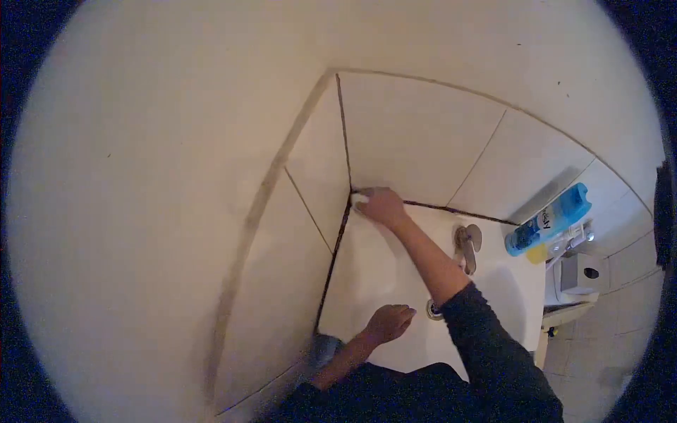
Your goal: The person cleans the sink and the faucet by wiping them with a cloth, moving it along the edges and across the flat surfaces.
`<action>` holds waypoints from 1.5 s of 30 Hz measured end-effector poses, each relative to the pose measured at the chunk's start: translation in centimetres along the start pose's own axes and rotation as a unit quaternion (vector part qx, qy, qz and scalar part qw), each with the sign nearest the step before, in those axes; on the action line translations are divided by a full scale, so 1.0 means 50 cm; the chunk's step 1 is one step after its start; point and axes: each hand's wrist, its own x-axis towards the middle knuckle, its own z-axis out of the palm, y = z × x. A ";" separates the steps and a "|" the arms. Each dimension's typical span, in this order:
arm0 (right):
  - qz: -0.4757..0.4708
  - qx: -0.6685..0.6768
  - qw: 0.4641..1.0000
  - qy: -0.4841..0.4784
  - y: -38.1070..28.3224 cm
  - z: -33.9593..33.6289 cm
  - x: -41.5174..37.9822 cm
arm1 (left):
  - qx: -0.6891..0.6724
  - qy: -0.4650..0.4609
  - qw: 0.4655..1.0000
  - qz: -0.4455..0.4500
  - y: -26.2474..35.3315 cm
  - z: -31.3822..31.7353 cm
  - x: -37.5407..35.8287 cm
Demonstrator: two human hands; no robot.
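My right hand [383, 206] is stretched into the back left corner of the white sink [381, 282], where the tiled walls meet. Its fingers are closed on a small white wad [358, 201], perhaps cloth or paper, pressed at the dark corner joint [350, 190]. My left hand [392, 323] hovers over the near left part of the sink, fingers curled in, and no object shows in it. A metal faucet [467, 248] stands to the right of my right forearm. The drain [434, 310] is partly covered by that forearm.
A blue spray can [549, 220] stands at the sink's back right, beside a yellow item [537, 254] and small bottles. Farther right is a white box with a dark round hole [591, 273]. Tiled walls [416, 134] enclose the back and left sides.
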 end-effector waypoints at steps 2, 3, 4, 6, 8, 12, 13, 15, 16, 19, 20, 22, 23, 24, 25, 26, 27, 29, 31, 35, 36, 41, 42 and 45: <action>0.011 0.021 1.000 -0.012 -0.013 -0.009 0.007 | 0.006 -0.018 1.000 -0.015 -0.003 -0.007 -0.003; -0.015 0.009 1.000 -0.019 0.007 -0.003 0.011 | 0.006 -0.021 1.000 -0.016 0.000 -0.011 -0.007; -0.042 -0.006 0.999 -0.023 0.026 -0.010 0.009 | -0.003 -0.012 1.000 -0.014 0.004 -0.013 -0.007; -0.017 -0.051 0.996 -0.064 0.070 -0.054 0.000 | -0.009 0.005 1.000 -0.013 0.001 -0.017 0.001; 0.008 -0.096 0.989 -0.109 0.064 -0.072 -0.006 | -0.044 -0.046 0.997 -0.040 -0.002 -0.013 0.001; 0.009 -0.069 0.996 -0.062 0.001 -0.015 -0.006 | -0.017 -0.012 1.000 -0.007 -0.002 -0.001 0.002; -0.006 -0.024 0.999 -0.039 -0.013 -0.007 -0.002 | -0.012 -0.014 1.000 -0.005 -0.003 -0.003 0.004; -0.001 -0.022 0.999 -0.046 -0.010 -0.027 -0.010 | -0.009 -0.022 1.000 -0.006 0.001 -0.006 -0.004; 0.004 -0.023 0.998 -0.051 -0.007 -0.041 -0.018 | -0.017 -0.009 1.000 -0.003 0.004 -0.011 -0.006; 0.014 -0.103 0.992 -0.076 0.044 -0.086 -0.035 | -0.025 0.014 1.000 0.007 -0.005 -0.008 0.005; 0.010 -0.106 0.991 -0.078 0.038 -0.081 -0.026 | -0.030 0.013 0.999 0.012 -0.006 -0.001 0.002; 0.065 -0.132 0.983 -0.107 0.013 -0.071 -0.018 | -0.025 0.005 1.000 0.008 0.000 -0.009 0.004; 0.069 -0.131 0.983 -0.107 -0.006 -0.049 -0.017 | -0.016 -0.004 1.000 0.004 0.005 -0.015 0.004; 0.059 -0.066 0.994 -0.069 -0.023 -0.014 -0.008 | -0.015 -0.007 1.000 0.007 0.006 -0.013 0.002; 0.045 -0.002 0.999 -0.029 -0.034 -0.002 0.001 | 0.002 -0.014 1.000 0.007 0.003 -0.011 0.003; 0.044 0.000 0.999 -0.028 -0.027 -0.001 0.006 | 0.019 -0.023 1.000 0.004 -0.001 -0.011 0.000; 0.032 0.010 0.999 -0.012 -0.014 0.001 0.001 | 0.020 -0.026 0.999 0.001 0.003 -0.013 -0.007; 0.021 0.018 1.000 0.008 0.033 -0.010 -0.009 | -0.010 -0.006 1.000 -0.011 0.007 -0.017 0.000; -0.021 -0.048 0.999 -0.015 0.070 -0.042 -0.019 | -0.010 0.013 1.000 0.006 -0.004 -0.009 0.004; 0.035 -0.089 0.993 -0.062 0.012 -0.036 -0.049 | -0.054 -0.023 0.998 -0.016 -0.003 0.000 -0.004; -0.021 -0.085 0.994 -0.072 -0.003 -0.022 -0.059 | -0.054 -0.024 0.998 -0.013 0.000 -0.002 -0.003; -0.170 -0.135 0.965 -0.148 -0.021 -0.066 -0.065 | -0.007 -0.001 1.000 -0.002 0.004 -0.013 0.000; -0.170 -0.135 0.965 -0.148 -0.018 -0.058 -0.049 | -0.006 -0.001 1.000 -0.002 0.004 -0.012 0.002; -0.053 -0.138 0.984 -0.098 -0.020 -0.033 -0.027 | 0.007 -0.007 1.000 0.002 0.000 -0.003 0.001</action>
